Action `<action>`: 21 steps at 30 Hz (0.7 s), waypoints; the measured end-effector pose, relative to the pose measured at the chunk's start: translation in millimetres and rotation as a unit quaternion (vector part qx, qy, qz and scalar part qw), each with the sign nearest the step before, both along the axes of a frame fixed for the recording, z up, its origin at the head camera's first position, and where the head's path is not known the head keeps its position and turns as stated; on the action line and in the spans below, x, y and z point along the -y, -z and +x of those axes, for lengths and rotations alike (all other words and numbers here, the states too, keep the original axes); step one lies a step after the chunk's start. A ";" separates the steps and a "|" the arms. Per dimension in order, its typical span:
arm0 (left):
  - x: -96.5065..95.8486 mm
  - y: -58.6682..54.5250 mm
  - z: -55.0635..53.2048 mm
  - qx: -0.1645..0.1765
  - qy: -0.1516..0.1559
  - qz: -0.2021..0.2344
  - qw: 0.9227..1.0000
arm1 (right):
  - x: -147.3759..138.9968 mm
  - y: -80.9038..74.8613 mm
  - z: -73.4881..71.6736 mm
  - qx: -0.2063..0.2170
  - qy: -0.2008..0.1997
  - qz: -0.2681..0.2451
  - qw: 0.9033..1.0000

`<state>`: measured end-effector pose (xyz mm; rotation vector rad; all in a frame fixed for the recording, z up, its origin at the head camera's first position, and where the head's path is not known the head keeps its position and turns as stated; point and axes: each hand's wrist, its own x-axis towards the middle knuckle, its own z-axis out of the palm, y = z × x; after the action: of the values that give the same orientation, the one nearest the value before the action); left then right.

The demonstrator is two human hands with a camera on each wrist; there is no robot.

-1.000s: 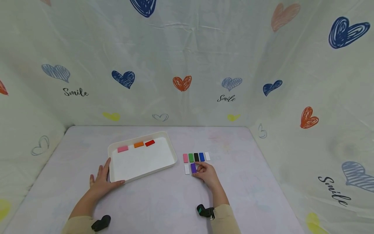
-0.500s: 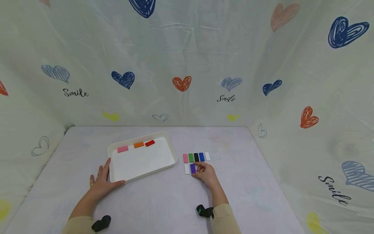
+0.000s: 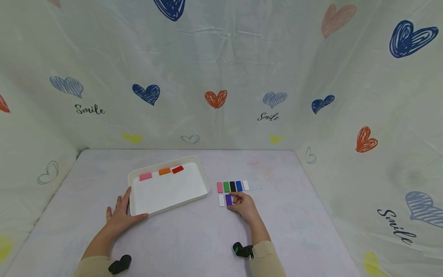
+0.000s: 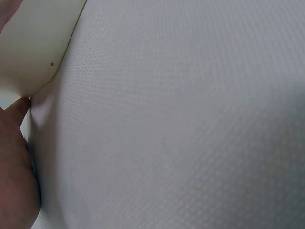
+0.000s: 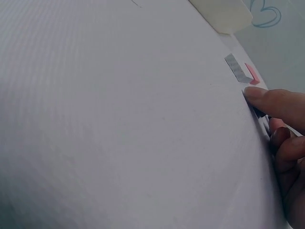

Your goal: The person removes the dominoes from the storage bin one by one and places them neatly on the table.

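In the head view the purple block (image 3: 228,199), a small, flat oblong of one even colour, lies right of the bench's (image 3: 294,215) middle, long sides running toward the far edge, just beside a white block (image 3: 221,200). The right hand (image 3: 245,206) pinches it by its ends between thumb and index finger; the left hand (image 3: 121,219) is spread round the near-left corner of the tray (image 3: 169,188), askew toward the far edge. A strip of bench parts tray and blocks; a wider stretch runs to the right edge. The left wrist view shows the tray's pale wall and broad bench beside it. In the right wrist view the held block is dark and mostly hidden
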<state>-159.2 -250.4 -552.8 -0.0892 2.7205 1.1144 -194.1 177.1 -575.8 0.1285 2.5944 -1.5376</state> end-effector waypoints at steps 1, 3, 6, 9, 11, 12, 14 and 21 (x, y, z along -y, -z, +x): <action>0.0 0.0 0.1 0.000 -0.001 -0.001 1.000 | 0.1 -0.2 0.0 0.000 -0.002 -0.001 1.000; -0.1 0.1 0.3 0.000 -0.001 -0.001 1.000 | 0.1 -1.1 0.2 0.001 -0.006 0.000 1.000; -0.5 1.1 0.4 -0.002 0.001 0.001 1.000 | -0.2 -3.2 0.9 0.003 -0.004 0.006 1.000; -0.7 2.5 0.3 0.000 0.002 0.002 1.000 | -0.6 -5.3 2.1 0.002 -0.006 0.012 1.000; -0.6 3.1 0.1 0.001 0.001 0.001 1.000 | -0.5 -6.6 2.3 0.005 -0.006 0.012 1.000; -0.5 3.3 0.0 0.001 0.000 0.001 1.000 | -0.4 -7.2 2.3 0.007 -0.006 0.012 1.000; -0.2 3.4 -0.1 0.002 0.000 0.001 1.000 | 0.1 -8.7 2.1 0.014 -0.003 0.009 1.000; 0.8 2.3 -0.3 0.007 -0.002 -0.001 1.000 | 1.8 -9.6 1.8 0.015 -0.006 0.009 1.000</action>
<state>-159.5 -251.2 -555.0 -0.1021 2.7106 1.1078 -192.3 175.3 -566.2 0.1359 2.5809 -1.4958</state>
